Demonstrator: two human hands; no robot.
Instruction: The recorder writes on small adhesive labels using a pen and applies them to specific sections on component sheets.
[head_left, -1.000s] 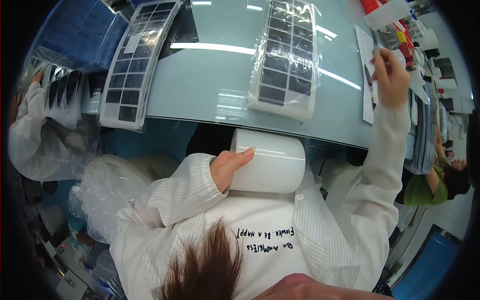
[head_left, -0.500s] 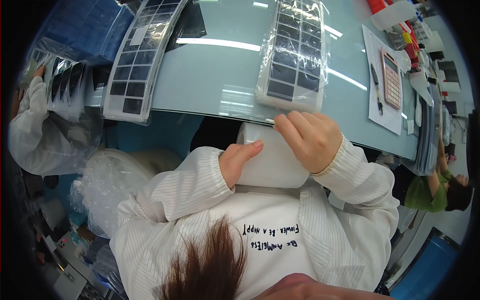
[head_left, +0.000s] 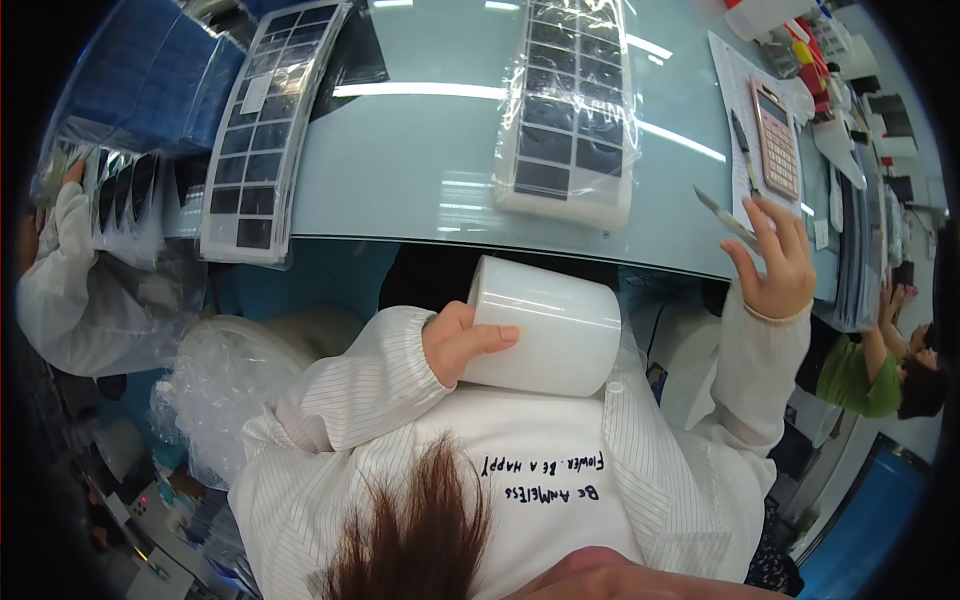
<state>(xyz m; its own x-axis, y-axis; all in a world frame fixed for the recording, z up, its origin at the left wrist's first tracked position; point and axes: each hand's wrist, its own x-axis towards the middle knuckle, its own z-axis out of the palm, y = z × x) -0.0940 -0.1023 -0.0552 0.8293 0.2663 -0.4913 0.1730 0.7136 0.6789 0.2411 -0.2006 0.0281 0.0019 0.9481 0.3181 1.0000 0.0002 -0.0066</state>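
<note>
My left hand point(head_left: 465, 342) grips the left end of a wide white roll of film point(head_left: 550, 325), its thumb lying along the roll. The roll rests tilted against my body, just below the table edge. At the right edge of the table, my right hand point(head_left: 775, 262) has its fingers apart. A slim knife point(head_left: 718, 210) with a pointed blade lies by its thumb and index finger, its rear end between them. Whether the fingers still touch the knife is hard to see.
Plastic-wrapped stacks of dark square sheets lie on the glass table, one in the middle point(head_left: 570, 120) and one at left point(head_left: 262, 150). A pink calculator point(head_left: 775, 140) and a black pen point(head_left: 742, 135) rest on paper at right. Other people sit at both sides.
My right hand has left the roll and moved right to the table edge, where the knife now shows beside it. The roll has tilted slightly, still in my left hand.
</note>
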